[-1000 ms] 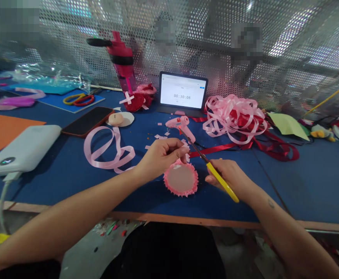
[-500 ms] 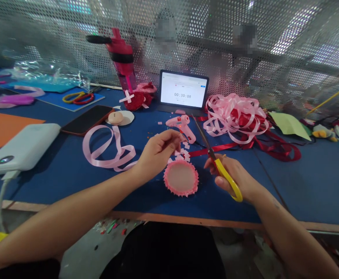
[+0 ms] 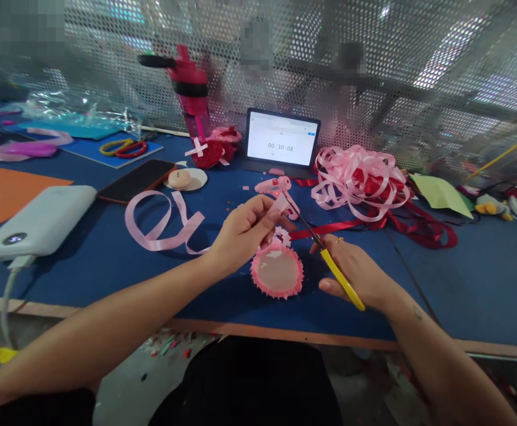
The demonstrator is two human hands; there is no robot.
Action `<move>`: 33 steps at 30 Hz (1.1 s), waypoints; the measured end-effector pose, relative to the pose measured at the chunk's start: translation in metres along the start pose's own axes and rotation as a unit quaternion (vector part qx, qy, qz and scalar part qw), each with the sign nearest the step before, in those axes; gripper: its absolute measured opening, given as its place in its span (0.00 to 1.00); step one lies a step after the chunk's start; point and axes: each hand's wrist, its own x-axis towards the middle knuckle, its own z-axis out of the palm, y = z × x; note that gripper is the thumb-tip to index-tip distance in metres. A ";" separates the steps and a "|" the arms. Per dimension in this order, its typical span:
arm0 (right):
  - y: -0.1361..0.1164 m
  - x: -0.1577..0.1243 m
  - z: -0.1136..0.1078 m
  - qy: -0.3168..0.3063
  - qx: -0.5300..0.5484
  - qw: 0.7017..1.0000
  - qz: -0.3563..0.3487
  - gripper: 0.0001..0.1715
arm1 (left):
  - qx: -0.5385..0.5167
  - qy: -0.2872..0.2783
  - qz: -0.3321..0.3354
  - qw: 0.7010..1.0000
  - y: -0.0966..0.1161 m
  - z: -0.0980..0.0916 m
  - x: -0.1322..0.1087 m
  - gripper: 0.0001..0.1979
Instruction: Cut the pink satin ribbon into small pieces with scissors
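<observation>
The person's left hand (image 3: pixel 245 229) is mostly closed, with thumb and fingers pinching a short strip of pink ribbon (image 3: pixel 280 205) above the table. The right hand (image 3: pixel 358 273) is curled through the yellow-handled scissors (image 3: pixel 342 279), which point toward 11 o'clock, their blades reaching the strip. The blades seem nearly closed, though the left fingers make that hard to judge.

Below the hands, at about 6 o'clock from the strip, a ribbon-edged round disc (image 3: pixel 277 271) lies flat on the blue worktable (image 3: pixel 454 296), its pink ruffled trim surrounding a pale centre. Small pink ribbon scraps (image 3: pixel 283 237) lie just above it.

A pink hot glue gun (image 3: pixel 277 190) sits at 12 o'clock from the disc, in front of a tablet (image 3: pixel 280 137) showing 00:30:08. A tangle of pink ribbon (image 3: pixel 356 183) lies at 2 o'clock, over red ribbon (image 3: pixel 418 228). At 9 o'clock are a loose pink ribbon loop (image 3: pixel 165 228), a phone (image 3: pixel 136 180) and a white power bank (image 3: pixel 34 222). A pink water bottle (image 3: pixel 191 94) stands at 11 o'clock.
</observation>
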 end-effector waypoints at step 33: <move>-0.003 0.006 0.002 -0.061 0.012 0.997 0.040 0.33 | -0.061 -0.006 -0.027 0.998 -0.002 0.002 0.002 0.09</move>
